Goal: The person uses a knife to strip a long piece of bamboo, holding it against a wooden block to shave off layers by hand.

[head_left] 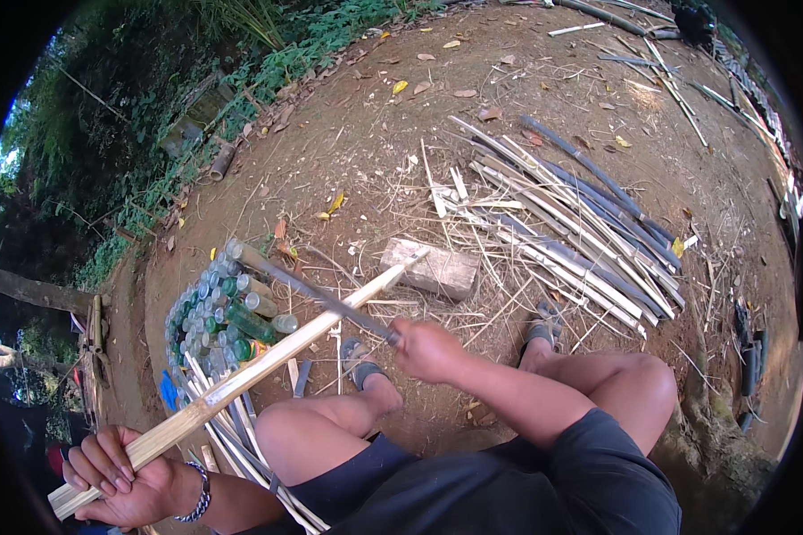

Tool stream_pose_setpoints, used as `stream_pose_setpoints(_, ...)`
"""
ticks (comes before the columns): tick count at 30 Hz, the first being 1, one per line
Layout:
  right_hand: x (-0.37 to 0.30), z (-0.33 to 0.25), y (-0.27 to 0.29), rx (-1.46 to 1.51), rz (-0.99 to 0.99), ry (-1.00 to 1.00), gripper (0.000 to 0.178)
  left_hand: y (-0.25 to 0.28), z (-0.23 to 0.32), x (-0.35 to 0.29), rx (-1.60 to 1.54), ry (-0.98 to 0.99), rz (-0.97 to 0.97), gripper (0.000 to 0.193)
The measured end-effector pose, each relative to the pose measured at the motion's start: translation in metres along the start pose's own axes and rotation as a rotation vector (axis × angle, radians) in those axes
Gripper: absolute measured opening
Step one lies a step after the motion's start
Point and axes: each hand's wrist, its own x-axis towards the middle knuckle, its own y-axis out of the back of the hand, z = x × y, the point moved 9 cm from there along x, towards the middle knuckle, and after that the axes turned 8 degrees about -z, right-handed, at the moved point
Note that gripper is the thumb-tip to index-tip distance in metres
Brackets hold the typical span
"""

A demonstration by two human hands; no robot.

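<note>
Head-worn fisheye view, facing down, close

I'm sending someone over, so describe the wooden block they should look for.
On the dirt ground, find the glass bottles at left and the large pile of strips at right. Between them, beyond the feet, lies the wooden block, overlapped in view by the held strip. Short, thick and squared, it differs from the long, thin strips nearby.
</note>
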Motion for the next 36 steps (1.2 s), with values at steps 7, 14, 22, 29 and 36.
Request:
stream_pose_setpoints(7,0.029,0.139,0.008,0.045,-0.05,-0.397,0.025,-0.001,-0.005,0.013,-0.063,0.051,-0.097,0.056)
stream_pose_setpoints(14,0.02,0.013,0.002,-0.166,0.058,0.282,0.016,0.013,-0.013,0.026,-0.042,0.036,-0.053,0.069)
stream_pose_setpoints(22,0.052,0.168,-0.006,0.014,0.012,-0.362,0.033,0.036,-0.008,0.027,0.02,0.034,-0.058,0.07)
stream_pose_setpoints(29,0.069,0.259,-0.016,0.05,0.069,-0.546,0.031,0.034,-0.016,0.032,-0.073,0.073,-0.11,0.066)
stream_pose_setpoints(36,0.023,0.019,-0.012,0.064,-0.018,-0.045,0.015,0.034,-0.011,0.018,-0.074,0.034,-0.123,0.068)
